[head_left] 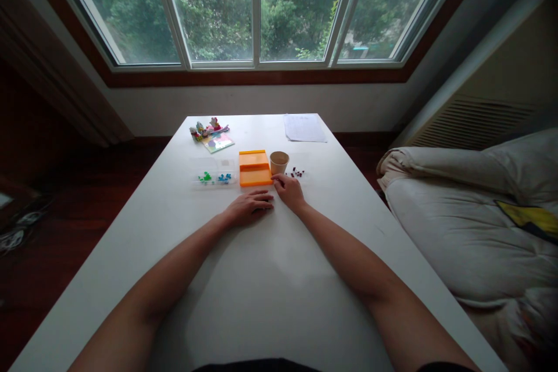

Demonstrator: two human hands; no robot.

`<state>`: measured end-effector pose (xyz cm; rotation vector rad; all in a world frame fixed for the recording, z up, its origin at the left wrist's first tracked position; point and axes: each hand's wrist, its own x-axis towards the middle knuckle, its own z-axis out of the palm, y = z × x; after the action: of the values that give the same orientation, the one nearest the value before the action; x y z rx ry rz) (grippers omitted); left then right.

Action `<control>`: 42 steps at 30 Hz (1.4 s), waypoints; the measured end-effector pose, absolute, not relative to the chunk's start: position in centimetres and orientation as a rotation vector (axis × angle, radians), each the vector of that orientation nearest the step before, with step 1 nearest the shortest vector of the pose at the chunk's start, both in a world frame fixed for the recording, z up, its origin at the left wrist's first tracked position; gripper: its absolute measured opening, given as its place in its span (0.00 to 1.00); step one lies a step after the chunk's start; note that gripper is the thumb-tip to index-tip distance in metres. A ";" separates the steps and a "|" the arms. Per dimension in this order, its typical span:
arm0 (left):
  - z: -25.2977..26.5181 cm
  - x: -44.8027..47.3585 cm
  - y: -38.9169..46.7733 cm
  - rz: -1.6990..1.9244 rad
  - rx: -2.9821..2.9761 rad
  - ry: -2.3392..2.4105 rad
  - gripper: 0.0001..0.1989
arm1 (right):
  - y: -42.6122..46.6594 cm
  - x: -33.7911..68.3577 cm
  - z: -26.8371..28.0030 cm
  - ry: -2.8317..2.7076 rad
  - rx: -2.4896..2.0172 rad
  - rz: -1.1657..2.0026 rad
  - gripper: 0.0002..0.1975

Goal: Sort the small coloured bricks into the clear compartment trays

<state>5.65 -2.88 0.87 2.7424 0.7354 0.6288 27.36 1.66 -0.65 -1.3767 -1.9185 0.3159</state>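
My left hand [249, 207] lies flat on the white table, fingers stretched to the right, just in front of an orange open plastic box [255, 175]. Fingers drawn together, my right hand [289, 189] has its fingertips at the box's front right corner. Whatever may be between them is too small to make out. Behind that hand stands a brown paper cup [279, 162], upright, close beside the box. Small dark red pieces [297, 172] lie scattered right of the cup. Left of the box, a transparent tray [212, 185] holds small green pieces [204, 177] and blue pieces [225, 178].
Colourful small toy figures [208, 128] and a pastel card [218, 142] lie at the table's far left. White paper sheets [304, 128] are at the far right corner. A pale sofa [453, 209] stands beyond the table's right edge, and a window [257, 11] is ahead.
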 end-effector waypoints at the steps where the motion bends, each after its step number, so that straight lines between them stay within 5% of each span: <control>1: 0.9 5.6 -3.0 0.643 2.725 0.741 0.14 | 1.7 27.3 -0.7 -1.940 -1.402 0.308 0.14; 12: 0.9 2.8 -2.3 1.041 2.445 1.273 0.12 | 1.3 26.6 -0.6 -2.169 -1.469 0.262 0.16; 22: -0.3 1.6 -1.2 1.056 2.166 1.704 0.11 | 1.4 26.6 -0.5 -2.163 -1.370 0.289 0.11; 37: 0.1 2.2 -1.8 0.851 2.340 1.537 0.09 | 0.9 26.4 -0.1 -2.159 -1.317 0.294 0.09; 42: 0.2 3.5 -2.5 0.787 2.527 1.452 0.17 | 0.2 25.9 0.2 -2.354 -1.188 0.289 0.10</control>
<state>3.47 -2.50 0.23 2.5270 1.4521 0.7869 25.92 0.24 0.21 -1.1878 -2.3538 0.2892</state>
